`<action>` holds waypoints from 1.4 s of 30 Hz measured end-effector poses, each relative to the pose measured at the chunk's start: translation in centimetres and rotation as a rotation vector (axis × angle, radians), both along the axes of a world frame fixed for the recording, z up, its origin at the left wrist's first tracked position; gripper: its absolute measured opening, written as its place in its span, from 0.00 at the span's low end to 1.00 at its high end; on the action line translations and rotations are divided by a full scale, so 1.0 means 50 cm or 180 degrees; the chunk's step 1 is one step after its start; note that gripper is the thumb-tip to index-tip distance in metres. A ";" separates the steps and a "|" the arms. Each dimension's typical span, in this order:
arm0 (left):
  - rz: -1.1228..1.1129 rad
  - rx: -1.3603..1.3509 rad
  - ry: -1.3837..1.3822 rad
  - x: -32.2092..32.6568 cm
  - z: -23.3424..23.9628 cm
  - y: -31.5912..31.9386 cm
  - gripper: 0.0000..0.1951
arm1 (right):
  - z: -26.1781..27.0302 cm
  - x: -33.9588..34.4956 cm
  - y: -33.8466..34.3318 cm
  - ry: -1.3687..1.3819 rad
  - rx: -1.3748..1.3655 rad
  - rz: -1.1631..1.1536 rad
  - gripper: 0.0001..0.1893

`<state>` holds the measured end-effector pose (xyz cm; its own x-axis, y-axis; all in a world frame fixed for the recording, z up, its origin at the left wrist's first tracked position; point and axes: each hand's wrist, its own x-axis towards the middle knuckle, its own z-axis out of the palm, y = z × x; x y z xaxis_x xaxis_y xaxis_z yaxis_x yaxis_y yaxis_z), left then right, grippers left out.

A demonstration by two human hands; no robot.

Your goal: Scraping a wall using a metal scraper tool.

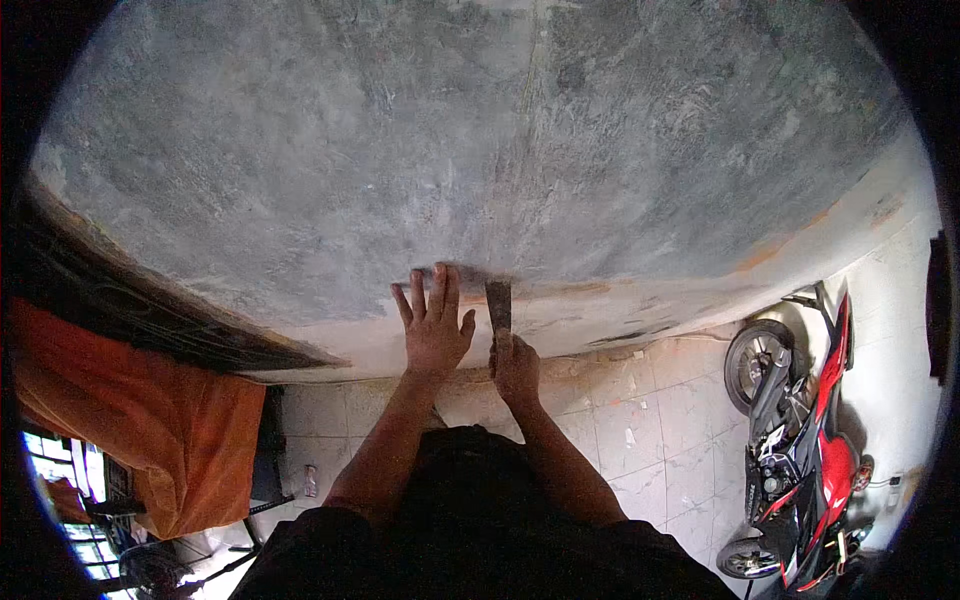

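Observation:
A large wall (450,150) with rough grey plaster fills the upper view, and a paler band runs along its lower part. My left hand (439,322) lies flat against the wall with its fingers spread, holding nothing. To its right, my right hand (515,367) is closed on the handle of a putty knife or scraper (499,304). The tool's dark, flat blade points up and its end meets the line where grey plaster borders the pale band.
Pale floor tiles (630,442) lie below the wall. A red and black motorcycle (810,450) stands at the right. At the left an orange cloth (180,435) hangs beside a dark surface, with a fan (150,566) in the lower left corner.

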<state>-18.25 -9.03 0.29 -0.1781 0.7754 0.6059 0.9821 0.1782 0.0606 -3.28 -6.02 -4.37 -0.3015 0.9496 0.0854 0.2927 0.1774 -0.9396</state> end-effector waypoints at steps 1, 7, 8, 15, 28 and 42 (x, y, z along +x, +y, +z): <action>0.0002 -0.0020 -0.0010 0.000 0.000 -0.003 0.42 | 0.011 0.000 -0.006 -0.0268 0.0737 -0.0041 0.23; -0.0006 0.0227 -0.0333 0.011 0.002 0.006 0.37 | 0.043 0.006 0.018 0.0194 -0.0345 0.0092 0.23; -0.0017 0.0272 -0.0268 0.011 -0.005 0.004 0.37 | 0.044 0.003 0.019 0.0204 -0.0337 0.0079 0.23; 0.0072 0.0193 -0.0221 0.008 -0.004 0.003 0.36 | 0.067 -0.010 0.024 0.0774 -0.0479 0.0280 0.24; 0.0048 0.0039 -0.0050 0.006 -0.002 0.008 0.40 | 0.027 -0.003 0.008 0.0179 -0.0414 0.0187 0.26; -0.0015 0.0153 -0.0328 0.008 0.006 -0.003 0.38 | 0.159 -0.026 0.007 0.1017 -0.0980 0.0229 0.24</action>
<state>-17.83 -9.18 0.59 -0.2378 0.7469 0.6210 0.9711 0.1681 0.1696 -4.56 -5.67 3.61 -0.3720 0.9230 -0.0985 -0.0237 -0.1155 -0.9930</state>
